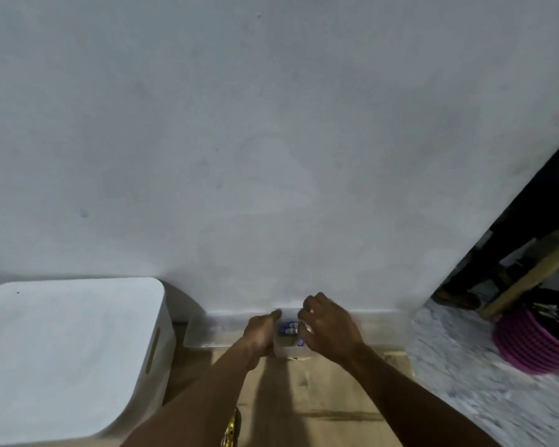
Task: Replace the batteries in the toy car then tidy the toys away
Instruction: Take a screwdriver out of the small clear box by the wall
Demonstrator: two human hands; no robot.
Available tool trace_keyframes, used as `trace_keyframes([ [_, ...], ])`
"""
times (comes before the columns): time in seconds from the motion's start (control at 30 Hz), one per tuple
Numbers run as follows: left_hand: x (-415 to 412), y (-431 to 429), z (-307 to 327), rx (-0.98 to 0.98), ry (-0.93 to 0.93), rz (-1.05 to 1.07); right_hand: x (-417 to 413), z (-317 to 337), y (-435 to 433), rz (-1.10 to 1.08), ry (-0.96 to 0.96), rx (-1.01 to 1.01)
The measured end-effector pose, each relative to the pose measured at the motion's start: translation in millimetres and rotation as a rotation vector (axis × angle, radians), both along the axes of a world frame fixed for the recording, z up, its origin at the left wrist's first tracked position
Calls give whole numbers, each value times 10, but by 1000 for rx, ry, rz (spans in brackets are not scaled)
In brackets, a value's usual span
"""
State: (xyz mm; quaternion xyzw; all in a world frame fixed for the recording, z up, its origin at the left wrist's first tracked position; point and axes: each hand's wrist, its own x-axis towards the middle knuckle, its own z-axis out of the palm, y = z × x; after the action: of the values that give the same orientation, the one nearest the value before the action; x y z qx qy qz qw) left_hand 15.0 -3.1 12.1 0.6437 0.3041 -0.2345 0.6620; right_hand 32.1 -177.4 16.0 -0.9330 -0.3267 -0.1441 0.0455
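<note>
Head view: your left hand [261, 332] grips the left side of a small clear box [291, 349], thumb up by its rim. Your right hand [331, 329] is over the box w/ fingers curled down onto the blue batteries [289, 328] inside. It's blurry, so can't tell if you pinch one or only touch. The box sits at the far edge of the wooden bench [320, 401], close to the wall [271, 140], by a longer clear tray [204, 335]; can't tell if it's in the tray or in front of it. White bin [71, 350] w/ a slot handle is on your left, pink ribbed basket [530, 343] down on the right. Toy car isn't identifiable. A yellow patterned thing [231, 427] shows at the bottom edge by your left forearm, too cropped to call. Progress, my read: early, approx the battery-fetch step. No car seen open, swap not done, tidying not begun.
</note>
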Motion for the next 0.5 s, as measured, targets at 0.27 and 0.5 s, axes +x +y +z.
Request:
trace_keyframes([
  [0.27, 207, 39, 56, -34, 15, -44, 134, 124, 45, -167, -25, 204],
  [0.5, 215, 45, 49, -48, 23, -61, -98, -259, 3, -156, 217, 403],
])
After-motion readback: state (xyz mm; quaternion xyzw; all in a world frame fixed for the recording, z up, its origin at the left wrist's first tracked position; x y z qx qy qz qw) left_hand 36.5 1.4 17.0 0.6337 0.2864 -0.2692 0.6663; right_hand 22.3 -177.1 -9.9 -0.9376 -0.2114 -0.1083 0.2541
